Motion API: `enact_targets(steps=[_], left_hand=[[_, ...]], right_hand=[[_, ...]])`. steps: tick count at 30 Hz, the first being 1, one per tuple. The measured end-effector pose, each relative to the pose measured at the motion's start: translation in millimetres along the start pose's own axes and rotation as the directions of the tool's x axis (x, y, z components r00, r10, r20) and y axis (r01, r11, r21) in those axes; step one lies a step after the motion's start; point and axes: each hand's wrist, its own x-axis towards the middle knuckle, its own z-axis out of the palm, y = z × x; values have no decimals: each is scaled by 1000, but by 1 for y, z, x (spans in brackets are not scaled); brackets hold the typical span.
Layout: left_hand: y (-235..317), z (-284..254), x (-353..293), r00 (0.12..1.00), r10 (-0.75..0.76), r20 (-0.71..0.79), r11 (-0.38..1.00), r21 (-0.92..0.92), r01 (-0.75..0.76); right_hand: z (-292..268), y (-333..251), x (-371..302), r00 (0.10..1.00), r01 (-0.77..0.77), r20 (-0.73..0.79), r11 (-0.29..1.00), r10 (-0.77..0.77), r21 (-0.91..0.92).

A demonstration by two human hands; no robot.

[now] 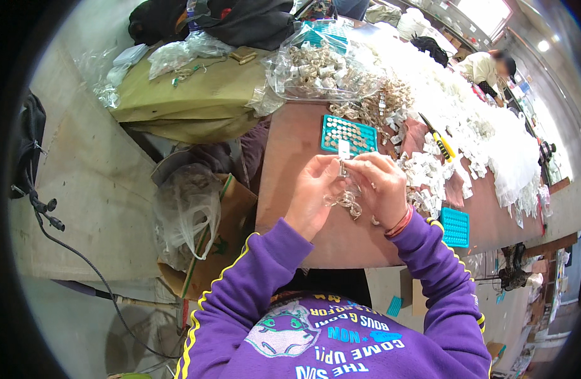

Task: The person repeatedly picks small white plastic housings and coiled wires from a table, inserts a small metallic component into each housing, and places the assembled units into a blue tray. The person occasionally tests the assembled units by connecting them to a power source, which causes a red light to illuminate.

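Note:
My left hand and my right hand meet over the near part of the table, fingers pinched together. Between the fingertips stands a small white tag with a narrow shiny part below it. Pale looped cords hang down under the fingers, seemingly joined to the tag, though the fingers hide the joint. Just beyond my hands lies a teal tray holding several small round pale pieces in its pockets. Right of my right hand spreads a heap of small white tags.
A yellow and black utility knife lies on the tags. A second teal tray sits at the table's right edge. Clear bags of cords and large white heaps fill the far side. Another person works at the far right.

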Motion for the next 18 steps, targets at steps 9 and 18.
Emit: enact_targets(steps=[9, 18], left_hand=[[1, 0, 1, 996, -29, 81, 999, 40, 26], [1, 26, -19, 978, -157, 139, 986, 86, 146]], right_hand=[[-8, -2, 1, 867, -478, 144, 713, 477, 512], [-33, -2, -5, 727, -665, 400, 426, 559, 614]])
